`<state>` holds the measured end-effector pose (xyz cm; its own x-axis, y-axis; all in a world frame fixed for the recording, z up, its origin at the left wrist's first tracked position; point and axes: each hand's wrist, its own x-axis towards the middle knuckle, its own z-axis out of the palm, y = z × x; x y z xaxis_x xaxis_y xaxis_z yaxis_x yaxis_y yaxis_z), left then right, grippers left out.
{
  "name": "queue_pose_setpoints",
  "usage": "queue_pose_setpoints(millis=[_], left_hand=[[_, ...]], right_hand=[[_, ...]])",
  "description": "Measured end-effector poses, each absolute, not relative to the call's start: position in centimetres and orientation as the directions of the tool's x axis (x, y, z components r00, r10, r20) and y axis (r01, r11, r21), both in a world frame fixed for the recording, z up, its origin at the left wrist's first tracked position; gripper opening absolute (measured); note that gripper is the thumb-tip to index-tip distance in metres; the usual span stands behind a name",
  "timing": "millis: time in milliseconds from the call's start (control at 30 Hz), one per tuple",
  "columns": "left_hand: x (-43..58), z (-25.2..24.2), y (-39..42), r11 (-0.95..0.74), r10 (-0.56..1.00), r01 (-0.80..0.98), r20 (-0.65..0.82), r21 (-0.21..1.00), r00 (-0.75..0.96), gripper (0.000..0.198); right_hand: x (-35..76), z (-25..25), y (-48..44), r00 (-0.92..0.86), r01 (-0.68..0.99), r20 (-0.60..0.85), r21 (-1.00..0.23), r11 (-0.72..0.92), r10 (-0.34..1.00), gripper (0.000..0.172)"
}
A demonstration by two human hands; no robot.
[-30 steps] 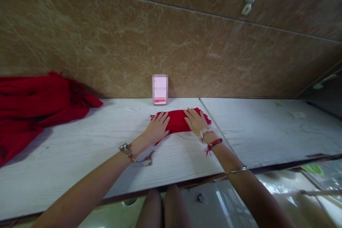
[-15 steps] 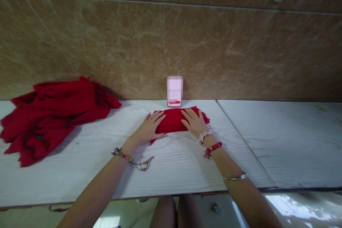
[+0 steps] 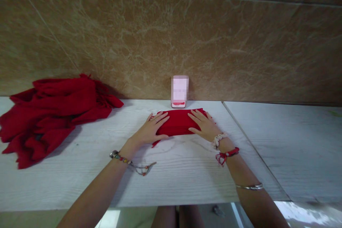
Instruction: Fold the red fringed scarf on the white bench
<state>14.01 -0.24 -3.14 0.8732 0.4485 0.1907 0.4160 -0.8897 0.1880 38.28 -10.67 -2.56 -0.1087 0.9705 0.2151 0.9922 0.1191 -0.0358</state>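
**Folded red cloth** [image 3: 178,122]: a compact oblong bundle lying flat on the white table [image 3: 171,181]. It sits toward the far side, just in front of a small pale box [image 3: 180,91] that stands against the brown wall [image 3: 171,42].
- **Handling:** It is probably soft, light and limp, and a bit of fringe shows at the near left corner. It is likely to fall open if lifted by one end, so it is best taken at both short ends together.

**Left hand** [image 3: 150,132]: open, palm down on the bundle's left end.

**Right hand** [image 3: 204,125]: open, fingers flat on its right end.

**Loose red cloth heap** [image 3: 50,114]: on the table at the far left, well apart.
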Motion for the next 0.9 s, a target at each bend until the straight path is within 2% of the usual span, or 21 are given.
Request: queue_pose_setpoints(millis=[133,267,367,500,600,733,900], left_hand=[[13.8,-3.0,-0.1,-0.887,0.452,0.418,0.18,0.196,0.874,0.077],[13.4,-3.0,0.4,-0.884,0.449,0.413,0.154,0.219,0.88,0.081],[13.2,-2.8,0.5,-0.885,0.441,0.402,0.147,0.237,0.885,0.083],[13.1,-2.6,0.6,-0.88,0.447,0.411,0.127,0.238,0.885,0.081],[13.1,-2.7,0.8,-0.887,0.447,0.418,0.145,0.195,0.883,0.076],[13.3,-3.1,1.1,-0.909,0.416,0.403,0.208,0.105,0.885,0.067],[13.6,-3.2,0.8,-0.929,0.364,0.368,0.254,0.033,0.896,0.072]], right_hand=[[39.2,-2.4,-11.0,-0.047,0.995,0.184,-0.076,0.062,0.982,0.064],[38.9,-2.3,-11.1,-0.133,0.989,0.193,-0.044,0.144,0.972,0.074],[38.7,-2.3,-10.9,-0.135,0.99,0.174,-0.008,0.139,0.975,0.071],[39.0,-2.2,-10.7,-0.04,0.999,0.181,0.027,0.036,0.983,0.06],[39.3,-2.2,-10.5,0.034,0.999,0.217,0.015,-0.039,0.976,0.057],[39.5,-2.7,-10.4,0.064,0.998,0.247,-0.026,-0.059,0.967,0.057],[39.6,-3.3,-10.3,0.085,0.994,0.275,-0.093,-0.062,0.958,0.06]])
